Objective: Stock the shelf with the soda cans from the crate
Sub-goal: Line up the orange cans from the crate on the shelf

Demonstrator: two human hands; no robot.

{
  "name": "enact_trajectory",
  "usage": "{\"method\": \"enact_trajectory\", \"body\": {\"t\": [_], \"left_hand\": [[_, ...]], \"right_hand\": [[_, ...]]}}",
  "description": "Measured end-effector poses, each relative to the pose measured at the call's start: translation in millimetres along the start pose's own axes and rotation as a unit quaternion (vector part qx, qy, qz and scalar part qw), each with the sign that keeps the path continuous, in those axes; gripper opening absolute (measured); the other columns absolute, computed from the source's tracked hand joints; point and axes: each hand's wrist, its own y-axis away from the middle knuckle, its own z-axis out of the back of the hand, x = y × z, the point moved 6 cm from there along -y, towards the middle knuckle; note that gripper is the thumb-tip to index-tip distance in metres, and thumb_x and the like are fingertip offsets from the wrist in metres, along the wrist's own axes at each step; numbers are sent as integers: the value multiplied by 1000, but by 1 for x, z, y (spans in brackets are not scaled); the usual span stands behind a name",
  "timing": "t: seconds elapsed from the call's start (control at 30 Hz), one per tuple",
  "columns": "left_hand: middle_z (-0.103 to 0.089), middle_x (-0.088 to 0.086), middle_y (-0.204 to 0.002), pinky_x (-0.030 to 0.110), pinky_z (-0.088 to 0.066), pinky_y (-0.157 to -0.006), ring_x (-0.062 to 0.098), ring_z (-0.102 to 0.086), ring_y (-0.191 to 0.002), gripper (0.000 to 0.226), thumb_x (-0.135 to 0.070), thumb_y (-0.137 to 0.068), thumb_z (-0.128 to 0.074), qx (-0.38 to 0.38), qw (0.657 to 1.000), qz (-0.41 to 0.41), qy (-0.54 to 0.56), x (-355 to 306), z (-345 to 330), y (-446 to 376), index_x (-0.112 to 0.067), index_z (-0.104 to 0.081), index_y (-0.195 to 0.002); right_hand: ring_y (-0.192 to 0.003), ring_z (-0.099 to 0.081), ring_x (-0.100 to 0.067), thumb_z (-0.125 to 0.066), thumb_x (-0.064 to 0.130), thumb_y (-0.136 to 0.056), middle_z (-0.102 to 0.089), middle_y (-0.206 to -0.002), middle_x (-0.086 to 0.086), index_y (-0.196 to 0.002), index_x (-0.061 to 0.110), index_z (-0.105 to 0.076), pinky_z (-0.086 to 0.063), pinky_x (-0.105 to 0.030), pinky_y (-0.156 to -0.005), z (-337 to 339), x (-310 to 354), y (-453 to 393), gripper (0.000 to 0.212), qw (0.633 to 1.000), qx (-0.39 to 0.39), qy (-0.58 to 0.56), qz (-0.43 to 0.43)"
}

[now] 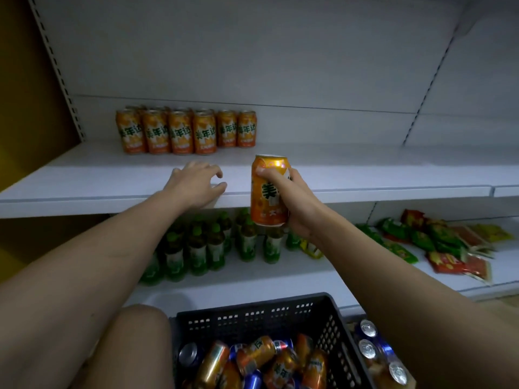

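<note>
Orange can (270, 192) stood upright in the right hand (292, 203), fingers wrapped round it, near the white shelf (365, 175) edge. The left hand (196, 183) rested there, fingers loosely spread, holding nothing.

Scene was dim overall, w/ cool grey cast. Glare spot showed on held can (270, 189) near its top rim. Wide-angle distortion bowed the shelf (112, 175) edge & uprights. Lower shelf sat in shadow; corners were soft, slightly blurred.
</note>
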Motion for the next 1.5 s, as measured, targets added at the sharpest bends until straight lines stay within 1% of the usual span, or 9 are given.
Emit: {"method": "enact_trajectory", "body": {"t": [0.2, 0.4, 0.67, 0.8, 0.93, 1.0, 1.23, 1.37, 1.5], "left_hand": [[-38, 3, -147, 53, -31, -102, 27, -32, -135, 51, -59, -98, -26, 54, 998, 29, 14, 31, -30, -26, -34, -44, -139], [-9, -7, -163, 57, -9, -117, 17, -8, -149, 54, -62, -98, -10, 129, 991, -31, -4, 38, -53, -42, -52, -8, -151], [2, -13, -164, 57, -4, -118, 15, 1, -151, 69, -78, -85, 0, 129, 990, -48, -4, 38, -55, -41, -54, 2, -150], [2, -14, -164, 56, -4, -119, 14, 2, -151, 69, -77, -85, -2, 123, 991, -44, 3, 38, -54, -40, -54, 1, -150], [2, -14, -164, 55, -3, -119, 14, 2, -151, 69, -76, -85, -5, 116, 992, -42, 9, 37, -52, -39, -54, 0, -150], [2, -15, -164, 55, -2, -119, 14, 2, -150, 67, -76, -86, -7, 110, 993, -40, 17, 37, -52, -39, -53, -1, -150], [-2, -13, -164, 56, -3, -118, 14, 1, -150, 65, -74, -89, -12, 75, 996, -43, 30, 37, -55, -39, -53, -6, -150], [-4, -14, -163, 57, -4, -118, 14, 0, -150, 64, -74, -89, -14, 69, 996, -45, 30, 36, -54, -41, -52, -8, -150], [-2, -14, -163, 57, -4, -118, 13, 1, -150, 66, -75, -89, -14, 88, 995, -36, 29, 36, -51, -40, -52, -7, -150]], "right_hand": [[-106, -62, -23, -73, 50, -82, -60, -122, -1, -138, 28, -39, -52, -53, -93, -2, 8, -30, 69, 999, -28, -19, -2], [-104, -64, -21, -74, 50, -80, -63, -120, 0, -133, 29, -46, -54, -52, -89, 6, 11, -79, 64, 998, -61, 5, 7], [-87, -61, -5, -75, 39, -84, -60, -104, 11, -134, 28, -43, -50, -30, -59, -9, 35, -178, 60, 995, -76, 26, 58], [-95, -67, -12, -78, 42, -81, -65, -112, 6, -135, 25, -47, -59, -40, -77, -32, 34, -231, 65, 994, -77, 14, 75], [-101, -66, -17, -80, 43, -78, -64, -116, 5, -130, 27, -48, -57, -44, -88, -54, 33, -276, 63, 991, -89, -15, 96], [-113, -61, -22, -83, 49, -70, -59, -130, 2, -139, 30, -45, -53, -49, -95, -62, 32, -295, 81, 990, -96, -18, 106], [-120, -59, -22, -83, 60, -57, -59, -134, 2, -144, 27, -44, -50, -49, -100, -81, 15, -330, 101, 984, -98, -20, 148], [-128, -52, -21, -73, 44, -85, -51, -143, -1, -151, 22, -34, -46, -45, -107, -83, 13, -331, 79, 978, -109, 16, 176], [-133, -46, -22, -68, 41, -91, -44, -149, -3, -154, 20, -26, -41, -41, -109, -81, 20, -326, 79, 975, -120, 57, 176]]}}
